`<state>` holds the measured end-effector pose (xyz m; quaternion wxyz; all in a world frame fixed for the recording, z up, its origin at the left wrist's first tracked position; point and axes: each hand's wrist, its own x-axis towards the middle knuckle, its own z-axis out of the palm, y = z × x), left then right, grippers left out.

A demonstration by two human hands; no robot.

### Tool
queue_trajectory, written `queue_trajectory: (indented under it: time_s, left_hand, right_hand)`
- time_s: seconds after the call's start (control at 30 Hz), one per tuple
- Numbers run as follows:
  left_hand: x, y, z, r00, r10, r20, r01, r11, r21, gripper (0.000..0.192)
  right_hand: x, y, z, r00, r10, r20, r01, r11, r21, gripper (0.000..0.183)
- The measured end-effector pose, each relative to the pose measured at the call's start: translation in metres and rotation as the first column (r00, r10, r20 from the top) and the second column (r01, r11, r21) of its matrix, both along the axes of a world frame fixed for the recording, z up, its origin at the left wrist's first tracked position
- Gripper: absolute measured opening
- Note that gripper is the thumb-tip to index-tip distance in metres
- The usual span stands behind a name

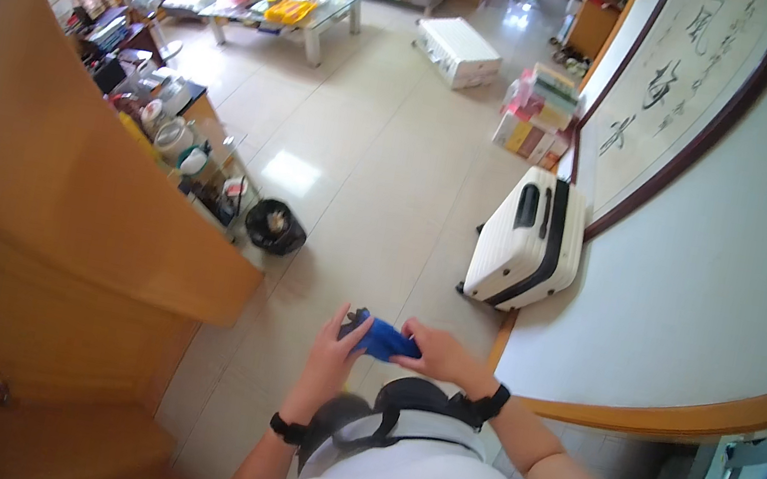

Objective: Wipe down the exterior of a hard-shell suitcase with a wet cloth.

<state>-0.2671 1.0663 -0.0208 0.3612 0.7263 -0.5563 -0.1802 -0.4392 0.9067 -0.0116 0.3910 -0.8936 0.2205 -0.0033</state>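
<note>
Between my two hands, in front of my body, is a blue object (385, 340) that looks like soft fabric or plastic. A dark grey part shows at its left end; what exactly it is cannot be made out. My left hand (335, 349) grips that left end, thumb and fingers on either side. At the right end, my right hand (437, 353) pinches the blue material between thumb and fingers. Both wrists wear black bands. Below the hands, the tiled floor (346, 233) stretches ahead of me.
A cream hard-shell suitcase (502, 259) stands by the right wall; a white suitcase (457, 46) lies farther off. Stacked boxes (538, 113) sit along that wall. To the left are a black-lined trash bin (275, 225), a cluttered shelf (176, 136) and a wooden door (80, 189).
</note>
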Motion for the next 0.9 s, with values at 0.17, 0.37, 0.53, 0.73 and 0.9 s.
queue_trajectory:
  time_s: [0.17,0.37,0.53,0.73,0.9]
  left_hand:
    - [0.056,-0.033,0.02,0.984,-0.078,0.158,0.094,0.991,-0.092,0.051]
    - [0.118,-0.095,0.032,0.976,-0.094,-0.196,0.042,0.966,-0.254,0.022]
    - [0.149,-0.183,0.033,0.955,-0.065,-0.291,0.026,0.99,-0.138,0.02]
    - [0.165,-0.307,0.048,0.89,-0.159,-0.428,0.148,0.987,-0.06,0.029]
    - [0.191,-0.389,0.052,0.88,-0.245,-0.407,0.228,0.97,-0.09,0.047]
  right_hand:
    - [0.034,-0.008,0.003,0.993,-0.092,0.071,0.097,0.993,-0.069,0.036]
    - [0.058,-0.055,0.004,0.809,-0.524,0.266,0.501,0.851,0.154,0.024]
    - [0.1,-0.116,0.019,0.847,-0.478,0.233,0.413,0.867,0.278,0.044]
    - [0.167,-0.213,0.013,0.874,-0.352,0.335,0.28,0.929,0.243,0.054]
    - [0.19,-0.312,0.028,0.861,-0.339,0.378,0.288,0.939,0.187,0.035]
